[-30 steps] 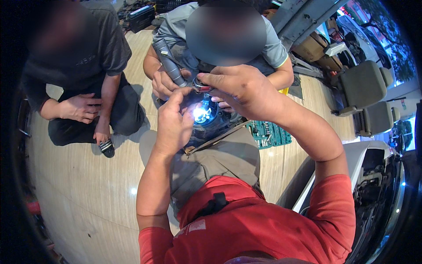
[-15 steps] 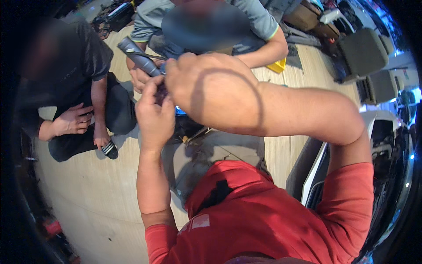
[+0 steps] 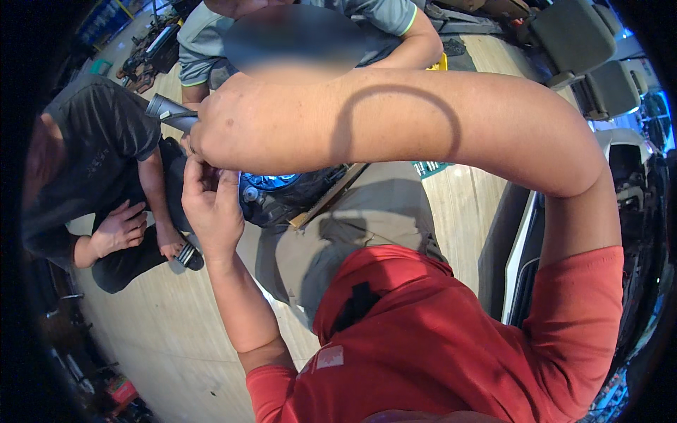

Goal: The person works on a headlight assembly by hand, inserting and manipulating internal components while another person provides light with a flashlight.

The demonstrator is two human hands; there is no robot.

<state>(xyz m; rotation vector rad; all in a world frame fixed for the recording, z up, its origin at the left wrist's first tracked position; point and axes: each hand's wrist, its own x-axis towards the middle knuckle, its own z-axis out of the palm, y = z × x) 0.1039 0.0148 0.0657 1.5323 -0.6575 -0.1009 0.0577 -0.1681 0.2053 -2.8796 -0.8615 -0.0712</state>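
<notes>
My right hand is curled at the end of a grey tube, its fingertips mostly hidden behind its back; what it grips is unclear. Just below it, my left hand has bent fingers and raised thumb close to the right fingertips; whatever lies between them is too hidden to name. A black housing with a blue-lit top sits behind my left hand, beside a wooden strip over my lap. My right forearm crosses in front of a co-worker across from me.
One co-worker sits at left, another opposite. A green tool case and yellow container lie behind my forearm. Seats stand at back right, a white vehicle panel at right, and dark gear at back left.
Both my hands have moved left, and my right forearm has swung from diagonal to nearly horizontal, covering more of the scene. The tube now appears farther left.
</notes>
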